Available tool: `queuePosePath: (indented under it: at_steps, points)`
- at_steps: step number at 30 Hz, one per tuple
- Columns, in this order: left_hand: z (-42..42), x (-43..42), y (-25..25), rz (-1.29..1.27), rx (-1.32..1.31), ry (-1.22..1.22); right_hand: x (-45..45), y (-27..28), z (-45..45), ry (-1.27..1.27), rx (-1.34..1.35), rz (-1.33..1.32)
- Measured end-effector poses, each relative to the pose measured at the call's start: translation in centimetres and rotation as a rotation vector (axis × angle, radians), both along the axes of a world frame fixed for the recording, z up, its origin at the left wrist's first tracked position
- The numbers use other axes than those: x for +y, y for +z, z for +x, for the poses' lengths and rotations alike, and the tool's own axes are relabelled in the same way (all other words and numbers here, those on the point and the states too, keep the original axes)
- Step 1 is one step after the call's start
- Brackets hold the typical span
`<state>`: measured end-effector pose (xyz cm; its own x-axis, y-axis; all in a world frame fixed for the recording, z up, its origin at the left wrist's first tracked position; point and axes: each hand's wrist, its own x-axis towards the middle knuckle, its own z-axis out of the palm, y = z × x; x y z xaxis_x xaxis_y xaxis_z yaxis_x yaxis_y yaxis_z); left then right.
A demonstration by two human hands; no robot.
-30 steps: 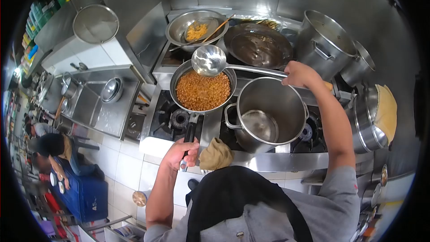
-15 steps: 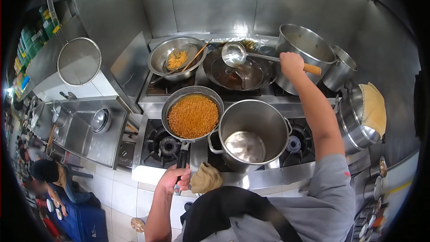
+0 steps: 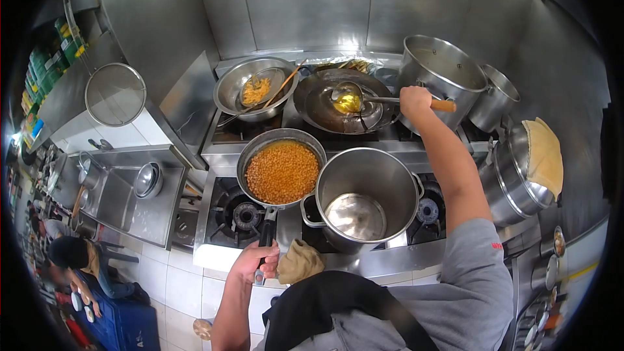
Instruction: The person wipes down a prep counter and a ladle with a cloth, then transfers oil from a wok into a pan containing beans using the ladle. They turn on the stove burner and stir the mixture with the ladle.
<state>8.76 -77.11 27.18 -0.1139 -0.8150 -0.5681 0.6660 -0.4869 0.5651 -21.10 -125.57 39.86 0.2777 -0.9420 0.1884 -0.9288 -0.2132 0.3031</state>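
My left hand (image 3: 255, 262) is wrapped round the black handle of a frying pan (image 3: 282, 170), which is full of small orange-brown beans in liquid. In my right hand (image 3: 416, 103) is the wooden-handled end of a metal ladle (image 3: 347, 98). Its bowl holds yellow oil and sits within a dark wok (image 3: 312, 101) on the back burner. Just right of the pan stands a tall steel pot (image 3: 368, 198) with nothing visible inside but its shiny bottom. A tan cloth (image 3: 300, 261) lies by its left handle, near my left hand.
A steel bowl (image 3: 224, 91) with a strainer of yellow bits and a wooden stick stands at back left. Large stockpots (image 3: 443, 64) fill the back right. A sink (image 3: 123, 198) is to the left; a co-worker (image 3: 71, 253) bends over a blue container (image 3: 127, 325).
My right hand has moved slightly left and down. The ladle bowl has gone lower into the wok and now shows yellow oil. My left hand stays on the pan handle.
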Motion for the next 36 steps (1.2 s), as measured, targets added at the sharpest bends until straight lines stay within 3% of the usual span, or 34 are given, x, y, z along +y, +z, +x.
queuePosePath:
  at_steps: [5,7,8,10,13,23,36]
  points:
    - [0.1,-0.1,-0.2,-0.019,0.019,-0.002,-1.8,-0.7,-0.4,-0.067,-0.066,0.157]
    - [0.1,-0.2,-0.2,-0.022,0.015,0.004,-1.9,0.9,-0.5,-0.07,0.116,0.487]
    - [0.2,-0.3,-0.3,-0.024,0.012,0.007,-2.0,1.3,-0.2,-0.069,0.115,0.487]
    - [0.5,-0.3,-0.7,-0.025,0.011,-0.009,-2.6,1.7,0.1,-0.244,0.11,0.687]
    - [0.8,-0.4,-1.0,-0.027,0.012,-0.028,-2.4,3.1,0.1,-0.341,0.143,0.737]
    - [1.2,-0.7,-1.7,-0.036,0.052,-0.043,2.3,8.4,-0.6,-0.251,0.148,0.644]
    - [1.5,0.3,-1.7,-0.067,0.069,-0.011,9.6,11.9,1.8,-0.104,-0.04,0.6]
